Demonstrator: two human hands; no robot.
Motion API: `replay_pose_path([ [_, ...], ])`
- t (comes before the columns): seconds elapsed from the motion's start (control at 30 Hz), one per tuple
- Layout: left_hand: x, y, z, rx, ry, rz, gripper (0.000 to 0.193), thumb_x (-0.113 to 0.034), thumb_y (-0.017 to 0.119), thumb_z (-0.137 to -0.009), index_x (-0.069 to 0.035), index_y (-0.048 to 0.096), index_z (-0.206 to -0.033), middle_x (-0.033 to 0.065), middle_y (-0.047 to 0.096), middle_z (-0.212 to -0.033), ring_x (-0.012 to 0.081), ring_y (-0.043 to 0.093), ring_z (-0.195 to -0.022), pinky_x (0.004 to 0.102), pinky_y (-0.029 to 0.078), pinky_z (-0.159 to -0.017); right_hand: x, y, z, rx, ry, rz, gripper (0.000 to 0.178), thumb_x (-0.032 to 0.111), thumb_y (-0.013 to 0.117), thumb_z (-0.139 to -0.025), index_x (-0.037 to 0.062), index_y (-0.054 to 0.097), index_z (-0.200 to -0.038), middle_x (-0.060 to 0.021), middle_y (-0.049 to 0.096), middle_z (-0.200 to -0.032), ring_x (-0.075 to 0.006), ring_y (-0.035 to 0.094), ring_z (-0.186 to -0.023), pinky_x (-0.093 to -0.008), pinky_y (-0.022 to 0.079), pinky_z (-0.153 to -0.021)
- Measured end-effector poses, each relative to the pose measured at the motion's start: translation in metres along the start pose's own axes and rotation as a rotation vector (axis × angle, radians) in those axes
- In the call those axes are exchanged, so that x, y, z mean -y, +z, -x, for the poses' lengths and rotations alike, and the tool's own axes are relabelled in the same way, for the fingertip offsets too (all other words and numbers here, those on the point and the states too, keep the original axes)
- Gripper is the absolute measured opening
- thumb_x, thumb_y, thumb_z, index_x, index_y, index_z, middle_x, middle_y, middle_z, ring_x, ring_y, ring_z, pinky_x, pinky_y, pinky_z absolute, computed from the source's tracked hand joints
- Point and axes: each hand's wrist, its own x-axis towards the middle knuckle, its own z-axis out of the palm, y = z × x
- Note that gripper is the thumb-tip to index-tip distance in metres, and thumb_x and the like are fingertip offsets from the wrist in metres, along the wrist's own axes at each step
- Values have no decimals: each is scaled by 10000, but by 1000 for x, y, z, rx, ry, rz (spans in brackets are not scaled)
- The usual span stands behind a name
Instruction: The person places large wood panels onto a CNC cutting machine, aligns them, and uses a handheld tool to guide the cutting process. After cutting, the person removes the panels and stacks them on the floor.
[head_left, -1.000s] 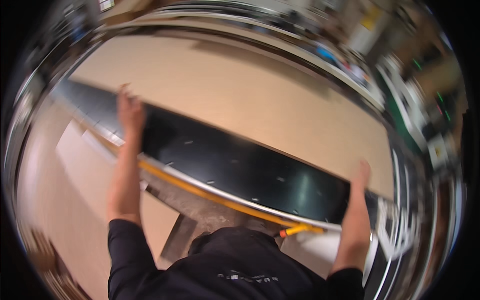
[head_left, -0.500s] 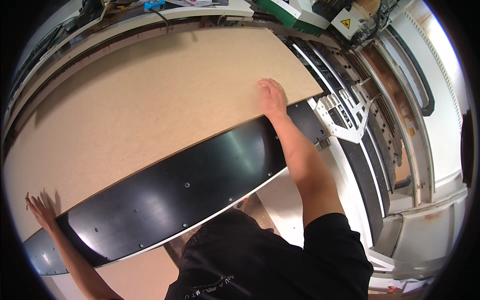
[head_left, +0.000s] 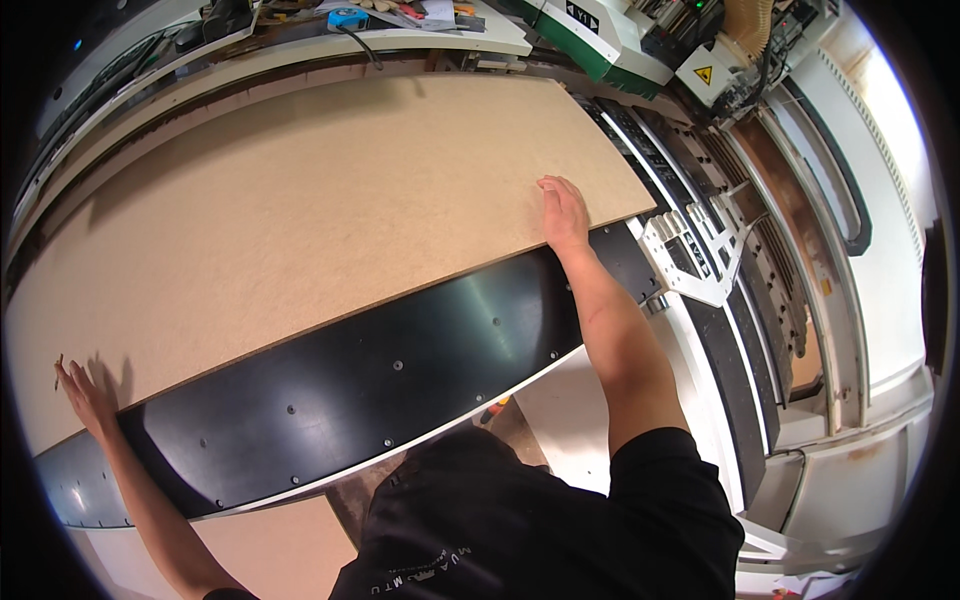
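Note:
A large tan fibreboard panel point(head_left: 330, 200) lies across a black machine bed point(head_left: 450, 330), its near edge running along the bed. My right hand point(head_left: 566, 212) rests on the panel near its right end, fingers stretched forward and close together, holding nothing. At the far left my left hand point(head_left: 90, 402) is at the panel's near edge with its fingers extended. A thin, brownish, pencil-like stick point(head_left: 59, 372) shows at those fingertips, apparently held between them. Whether the left palm presses on the panel is hard to tell.
White slotted brackets point(head_left: 695, 255) stand just beyond the panel's right corner. Farther back is a machine head point(head_left: 708, 75) with a yellow warning sign. A ledge behind the panel carries a blue tape measure point(head_left: 348, 18) and a cable. Another tan board point(head_left: 275, 540) lies below the bed.
My view has tilted slightly, so the panel and machine sit a little lower in the middle and right. Both hands keep about the same places on the panel.

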Motion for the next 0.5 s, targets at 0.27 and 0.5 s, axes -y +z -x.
replay_pose_path([
  [0.27,-42,-11,2,1,-160,222,689,-479,374,-983,-6,271,-1473,205,326,-1498,323,392,-1344,356,295,-1099,-1,2,1,-21,-2,45,302,245,449,-927,24,651,-970,-153,648,-1034,-357,556,-1053,-433,420,-951],
  [0.5,-22,-25,0,-269,-22,166,587,-388,469,-973,-32,367,-1428,214,336,-1486,344,357,-1359,370,301,-1103,19,-14,8,2,-25,221,253,206,523,-882,45,641,-1038,-161,605,-1166,-351,527,-1133,-439,397,-991],
])
